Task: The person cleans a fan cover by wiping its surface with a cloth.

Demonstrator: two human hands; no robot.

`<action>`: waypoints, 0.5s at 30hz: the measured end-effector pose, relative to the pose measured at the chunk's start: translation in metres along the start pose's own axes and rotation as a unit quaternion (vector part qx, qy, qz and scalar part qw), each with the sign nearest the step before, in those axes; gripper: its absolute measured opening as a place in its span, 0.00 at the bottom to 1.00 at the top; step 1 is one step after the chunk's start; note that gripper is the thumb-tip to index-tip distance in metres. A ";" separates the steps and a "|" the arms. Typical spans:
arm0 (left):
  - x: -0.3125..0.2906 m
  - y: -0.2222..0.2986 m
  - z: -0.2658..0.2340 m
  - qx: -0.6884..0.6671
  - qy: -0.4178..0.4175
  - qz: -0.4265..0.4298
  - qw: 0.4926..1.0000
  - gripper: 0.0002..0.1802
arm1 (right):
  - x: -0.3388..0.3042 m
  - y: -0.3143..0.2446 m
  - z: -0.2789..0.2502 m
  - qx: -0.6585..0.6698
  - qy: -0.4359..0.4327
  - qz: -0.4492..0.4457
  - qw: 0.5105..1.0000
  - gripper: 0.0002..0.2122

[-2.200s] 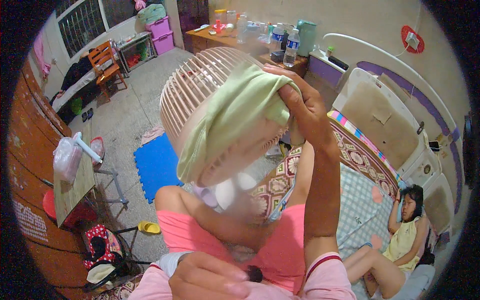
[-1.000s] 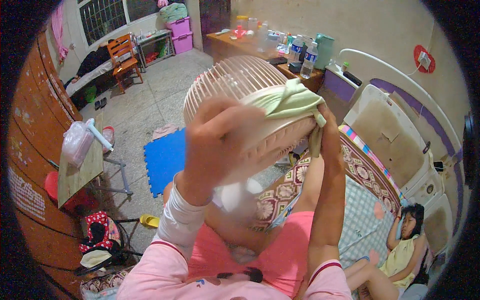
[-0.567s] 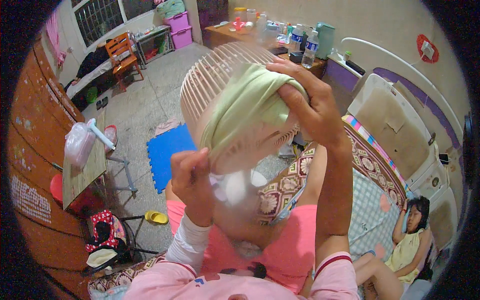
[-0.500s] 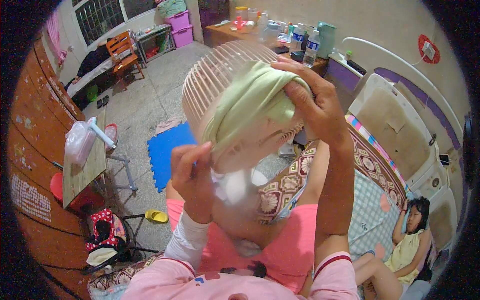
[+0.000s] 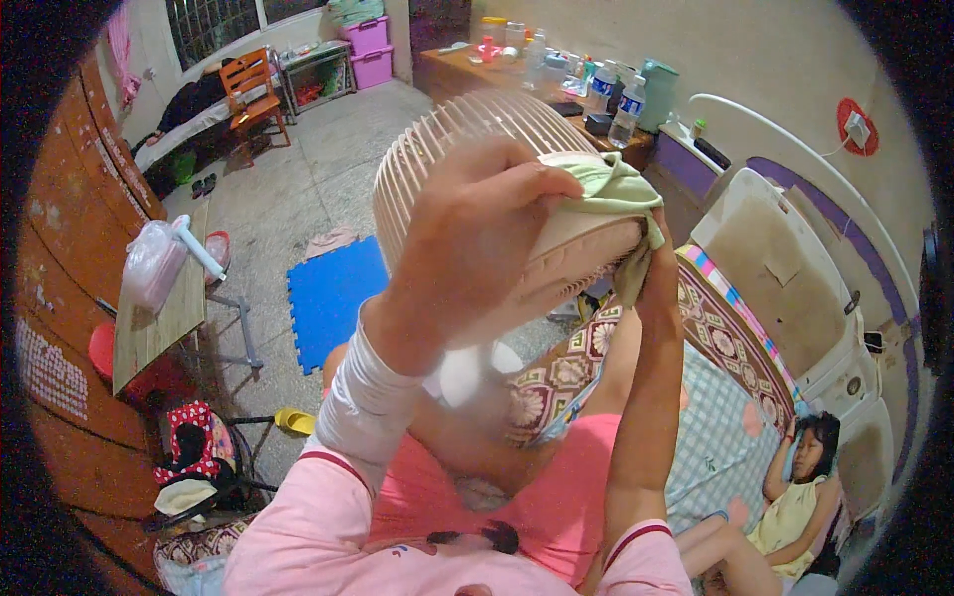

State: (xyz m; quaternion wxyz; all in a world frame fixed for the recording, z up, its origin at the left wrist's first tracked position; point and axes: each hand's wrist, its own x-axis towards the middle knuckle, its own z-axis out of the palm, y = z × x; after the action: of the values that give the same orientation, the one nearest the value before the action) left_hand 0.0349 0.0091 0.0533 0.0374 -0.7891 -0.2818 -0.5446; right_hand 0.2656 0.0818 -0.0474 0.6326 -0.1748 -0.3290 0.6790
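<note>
A pale fan head with a wire-ribbed grille (image 5: 477,114) is held up in front of me, tilted. Over the right edge of its housing lies a light green cloth (image 5: 611,184), bunched and partly hanging. My left hand (image 5: 457,223) reaches across the fan and pinches the cloth's near end between thumb and fingers. At the fan's right side my right hand (image 5: 654,278) grips the hanging part of the cloth; most of its fingers are hidden behind it. Below, a blurred white stand (image 5: 467,375) shows between my legs.
A child (image 5: 800,507) lies on the bed (image 5: 720,437) to my right. Bottles (image 5: 628,109) crowd a wooden desk (image 5: 467,70) at the back. Left are a small folding table (image 5: 164,318), a blue foam mat (image 5: 333,298) and a yellow slipper (image 5: 294,421).
My left hand has swung up and right across the fan to the cloth. My right hand has dropped lower down the fan's right side. The cloth is now bunched toward the right edge.
</note>
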 end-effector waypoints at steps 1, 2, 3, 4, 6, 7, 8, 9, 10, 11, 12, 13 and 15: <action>-0.002 0.000 0.000 0.002 0.000 -0.001 1.000 0.08 | -0.006 -0.001 0.013 -0.029 0.021 -0.014 0.999 0.24; -0.005 0.001 0.000 0.023 0.015 0.007 1.000 0.07 | -0.011 -0.003 0.025 -0.059 0.042 -0.026 0.997 0.24; -0.009 0.003 -0.001 0.045 0.030 0.016 0.998 0.07 | -0.016 -0.004 0.038 -0.090 0.064 -0.037 0.993 0.24; -0.013 0.007 -0.003 0.045 0.028 0.016 0.998 0.07 | -0.022 -0.006 0.039 -0.088 -0.072 -0.037 0.993 0.23; -0.025 0.017 -0.011 0.068 0.023 -0.016 0.997 0.05 | -0.020 -0.007 0.030 -0.084 -0.205 -0.038 0.974 0.22; -0.031 0.017 -0.013 0.067 0.021 -0.015 0.997 0.05 | -0.009 -0.005 0.022 -0.247 -0.092 -0.091 0.960 0.22; -0.038 0.013 -0.014 0.039 0.048 -0.052 0.997 0.05 | -0.005 -0.006 0.018 -0.325 -0.034 -0.119 0.938 0.21; -0.042 0.015 -0.017 0.006 0.076 -0.085 0.993 0.04 | -0.005 -0.013 0.022 -0.403 0.030 -0.143 0.903 0.21; -0.048 0.015 -0.019 -0.005 0.075 -0.125 0.989 0.03 | -0.008 -0.016 0.036 -0.451 0.015 -0.144 0.881 0.22; -0.055 0.014 -0.019 0.000 0.069 -0.127 0.990 0.03 | -0.009 -0.016 0.046 -0.465 0.001 -0.156 0.872 0.22; -0.065 0.007 -0.018 0.007 0.105 -0.129 0.986 0.04 | -0.009 -0.013 0.056 -0.480 -0.012 -0.167 0.861 0.21; -0.071 0.003 -0.013 0.002 0.142 -0.127 0.982 0.04 | -0.013 -0.019 0.067 -0.502 -0.017 -0.183 0.845 0.21; -0.097 -0.009 -0.007 -0.029 0.166 -0.152 0.974 0.04 | -0.009 -0.019 0.075 -0.498 -0.118 -0.264 0.817 0.18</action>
State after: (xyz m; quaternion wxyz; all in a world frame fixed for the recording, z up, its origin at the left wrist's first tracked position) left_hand 0.0005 -0.0254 -0.0311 -0.0227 -0.6366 -0.3721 -0.6752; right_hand 0.2318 0.0560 0.0183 0.5701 -0.2913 -0.7281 0.2448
